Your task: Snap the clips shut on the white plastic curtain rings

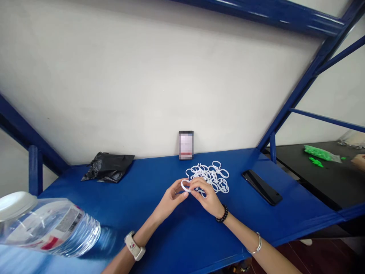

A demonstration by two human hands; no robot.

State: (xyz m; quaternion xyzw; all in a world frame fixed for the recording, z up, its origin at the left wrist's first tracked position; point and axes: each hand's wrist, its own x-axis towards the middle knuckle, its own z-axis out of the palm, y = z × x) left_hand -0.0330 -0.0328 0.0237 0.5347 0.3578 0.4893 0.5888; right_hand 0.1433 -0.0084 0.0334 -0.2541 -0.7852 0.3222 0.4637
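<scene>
Nearest, at 8 o'clock from the hands, a clear bottle is beside the left forearm, so that arm calls for small, tight movements. At the clock's centre, above the blue table, a white ring sits between both hands. It looks thin and springy, so working it well should mean light fingertip pressure near where the hands meet, without twisting the loop out of its plane; a hard squeeze could flick it away.

The left hand is narrowly curled, thumb at the ring's lower edge, fingers around its left side. The right hand pinches the ring's right side between thumb and fingers; what lies under those tips is hidden.

Just beyond, at 2 o'clock, more white rings lie in a loose tangle. A dark phone lies at 3. Farther off, a black bag lies at 10, and a small upright screen stands by the wall at 12.
</scene>
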